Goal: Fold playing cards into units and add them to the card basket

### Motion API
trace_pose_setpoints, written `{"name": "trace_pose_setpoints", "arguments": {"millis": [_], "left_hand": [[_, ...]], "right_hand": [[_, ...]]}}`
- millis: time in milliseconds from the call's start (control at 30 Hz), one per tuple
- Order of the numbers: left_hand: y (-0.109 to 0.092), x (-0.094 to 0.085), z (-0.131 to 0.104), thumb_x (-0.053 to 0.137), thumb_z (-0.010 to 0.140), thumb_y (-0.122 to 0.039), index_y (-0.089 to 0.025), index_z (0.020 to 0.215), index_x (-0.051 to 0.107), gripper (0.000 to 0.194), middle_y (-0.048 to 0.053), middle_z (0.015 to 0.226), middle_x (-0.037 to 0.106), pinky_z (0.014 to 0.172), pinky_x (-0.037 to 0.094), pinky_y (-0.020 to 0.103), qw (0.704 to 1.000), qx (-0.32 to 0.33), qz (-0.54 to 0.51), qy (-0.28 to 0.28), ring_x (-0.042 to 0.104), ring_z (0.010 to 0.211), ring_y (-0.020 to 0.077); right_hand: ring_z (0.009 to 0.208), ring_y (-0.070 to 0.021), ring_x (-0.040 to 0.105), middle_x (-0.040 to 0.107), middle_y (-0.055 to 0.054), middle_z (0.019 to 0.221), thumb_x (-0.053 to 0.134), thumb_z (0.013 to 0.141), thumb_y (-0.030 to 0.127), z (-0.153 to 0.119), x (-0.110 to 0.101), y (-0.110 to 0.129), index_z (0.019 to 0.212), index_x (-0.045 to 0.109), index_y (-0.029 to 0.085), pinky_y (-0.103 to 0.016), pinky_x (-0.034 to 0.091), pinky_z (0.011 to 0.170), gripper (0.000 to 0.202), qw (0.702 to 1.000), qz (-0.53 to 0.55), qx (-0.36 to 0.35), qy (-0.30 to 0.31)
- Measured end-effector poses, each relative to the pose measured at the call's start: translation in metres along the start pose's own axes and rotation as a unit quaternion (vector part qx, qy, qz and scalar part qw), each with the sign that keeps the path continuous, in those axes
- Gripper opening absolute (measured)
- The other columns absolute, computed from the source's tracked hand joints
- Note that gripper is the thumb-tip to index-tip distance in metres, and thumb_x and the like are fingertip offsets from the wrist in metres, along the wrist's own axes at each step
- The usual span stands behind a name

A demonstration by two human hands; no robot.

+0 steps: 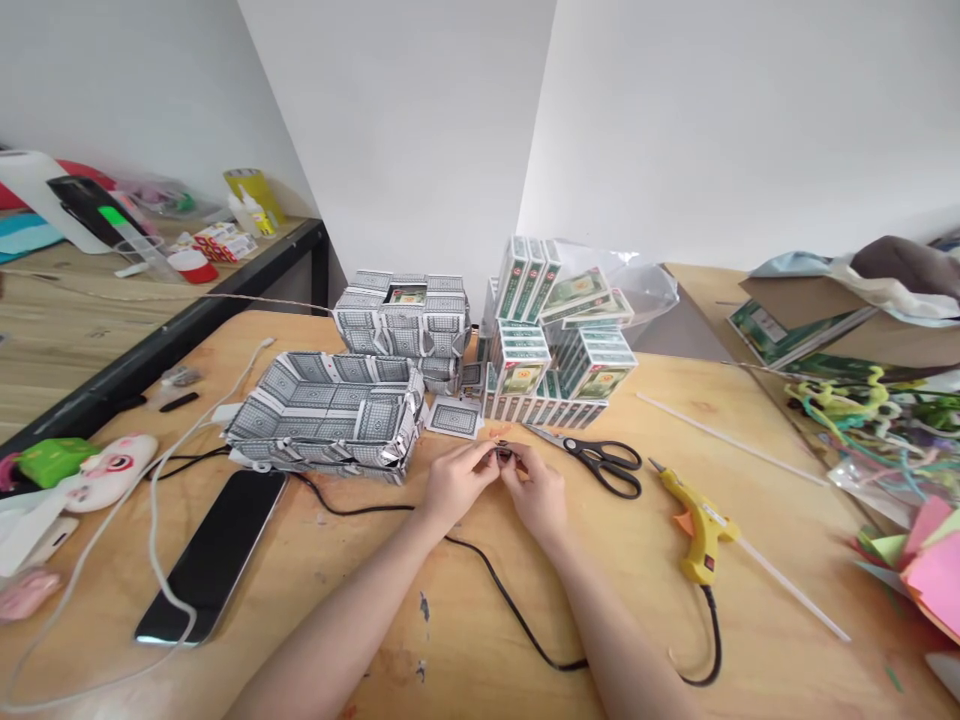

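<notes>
Close together at the middle of the table, my left hand (pixel 463 483) and my right hand (pixel 534 487) pinch a small dark piece (pixel 502 453) between their fingertips. Its kind is mostly hidden by the fingers; it could be a folded playing card. Just beyond the hands lie a few playing cards (pixel 454 416), backs up. On the left stands an open tray built from folded playing cards (pixel 322 455), with a lidded-looking card box (pixel 401 325) behind it. Black-handled scissors (pixel 600 460) rest to the right of my right hand.
Card packs (pixel 525 372) are stacked behind the hands. A yellow glue gun (pixel 701 525) lies at right, with a glue stick (pixel 731 440) farther back. At left are a black phone (pixel 217 550) and a white cable (pixel 154 530). A black cord (pixel 487 570) passes beneath my forearms.
</notes>
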State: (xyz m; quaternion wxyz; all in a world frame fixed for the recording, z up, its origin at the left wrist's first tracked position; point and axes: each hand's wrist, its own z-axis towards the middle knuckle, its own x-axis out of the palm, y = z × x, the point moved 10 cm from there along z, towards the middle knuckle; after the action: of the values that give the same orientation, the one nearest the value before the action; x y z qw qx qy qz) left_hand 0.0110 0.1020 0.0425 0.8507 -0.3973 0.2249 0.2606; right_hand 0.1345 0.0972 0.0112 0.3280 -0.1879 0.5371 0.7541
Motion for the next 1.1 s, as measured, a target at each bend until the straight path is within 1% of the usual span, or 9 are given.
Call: {"name": "trace_pose_setpoints", "arguments": {"millis": [100,200,367,500,633,733,800,900,1100], "left_hand": [[0.001,0.000,0.000,0.052,0.074,-0.014,-0.021,0.089,0.064,0.021,0.000,0.081,0.070,0.065,0.050,0.021,1.000,-0.003,0.006,0.002,0.064,0.070,0.0125],[0.003,0.000,0.001,0.053,0.071,-0.011,-0.021,0.088,0.065,0.023,-0.001,0.077,0.070,0.063,0.049,0.020,1.000,-0.013,0.016,0.007,0.064,0.064,0.0116],[0.004,0.000,0.001,0.053,0.069,-0.010,-0.020,0.086,0.066,0.024,0.000,0.071,0.070,0.059,0.047,0.018,0.999,-0.026,0.025,0.014,0.061,0.055,0.0098],[0.007,0.000,0.002,0.054,0.069,-0.012,-0.020,0.086,0.068,0.022,0.000,0.067,0.070,0.056,0.046,0.017,0.999,-0.043,0.029,0.013,0.060,0.052,0.0094],[0.013,-0.001,0.002,0.055,0.071,-0.015,-0.019,0.089,0.067,0.022,0.000,0.069,0.070,0.054,0.046,0.018,0.998,-0.062,0.020,0.009,0.061,0.053,0.0101],[0.014,0.001,0.002,0.055,0.073,-0.020,-0.021,0.091,0.066,0.021,0.000,0.075,0.071,0.057,0.049,0.019,0.998,-0.059,-0.006,0.020,0.063,0.058,0.0112],[0.014,0.003,0.003,0.055,0.074,-0.022,-0.023,0.090,0.066,0.019,0.000,0.078,0.071,0.059,0.050,0.020,0.998,-0.052,-0.018,0.027,0.064,0.061,0.0118],[0.013,0.001,0.003,0.056,0.073,-0.022,-0.023,0.088,0.067,0.018,0.000,0.077,0.071,0.060,0.050,0.020,0.999,-0.049,-0.017,0.015,0.064,0.061,0.0120],[0.011,-0.001,0.001,0.054,0.071,-0.015,-0.019,0.088,0.068,0.023,0.001,0.068,0.070,0.054,0.047,0.019,0.999,-0.043,0.031,0.009,0.061,0.053,0.0106]], "right_hand": [[0.067,-0.0160,0.066,0.070,-0.001,0.080,0.045,0.080,0.026,0.000,0.000,0.001,0.093,0.058,0.023,-0.024,0.051,0.059,0.019,1.000,-0.006,-0.004,0.000],[0.064,-0.0159,0.066,0.069,-0.001,0.078,0.044,0.080,0.025,0.000,0.001,0.001,0.093,0.057,0.023,-0.024,0.051,0.056,0.018,1.000,-0.012,-0.004,0.002],[0.065,-0.0163,0.066,0.069,-0.002,0.080,0.045,0.079,0.023,0.000,0.003,0.003,0.093,0.056,0.022,-0.024,0.051,0.055,0.019,1.000,-0.010,-0.017,0.011],[0.069,-0.0179,0.066,0.069,-0.003,0.084,0.045,0.077,0.021,0.001,0.003,0.003,0.095,0.056,0.021,-0.026,0.051,0.057,0.021,1.000,-0.013,-0.014,0.010],[0.072,-0.0180,0.066,0.069,-0.003,0.085,0.045,0.076,0.019,0.002,0.002,0.001,0.097,0.056,0.022,-0.027,0.052,0.061,0.023,1.000,0.015,-0.001,0.013],[0.073,-0.0173,0.067,0.069,-0.002,0.085,0.044,0.077,0.020,0.002,0.000,-0.001,0.096,0.056,0.023,-0.027,0.053,0.063,0.023,0.999,0.048,0.012,0.010],[0.072,-0.0168,0.067,0.069,-0.002,0.084,0.046,0.078,0.023,0.002,-0.001,0.000,0.095,0.056,0.023,-0.027,0.053,0.064,0.020,0.998,0.067,0.018,0.006],[0.073,-0.0162,0.067,0.069,-0.002,0.085,0.048,0.079,0.028,0.001,0.000,0.001,0.093,0.056,0.023,-0.026,0.054,0.064,0.017,0.996,0.083,0.021,0.005],[0.073,-0.0168,0.067,0.069,-0.002,0.084,0.045,0.080,0.027,-0.001,0.003,-0.002,0.095,0.056,0.023,-0.027,0.053,0.062,0.019,0.999,0.042,0.025,0.008]]}}
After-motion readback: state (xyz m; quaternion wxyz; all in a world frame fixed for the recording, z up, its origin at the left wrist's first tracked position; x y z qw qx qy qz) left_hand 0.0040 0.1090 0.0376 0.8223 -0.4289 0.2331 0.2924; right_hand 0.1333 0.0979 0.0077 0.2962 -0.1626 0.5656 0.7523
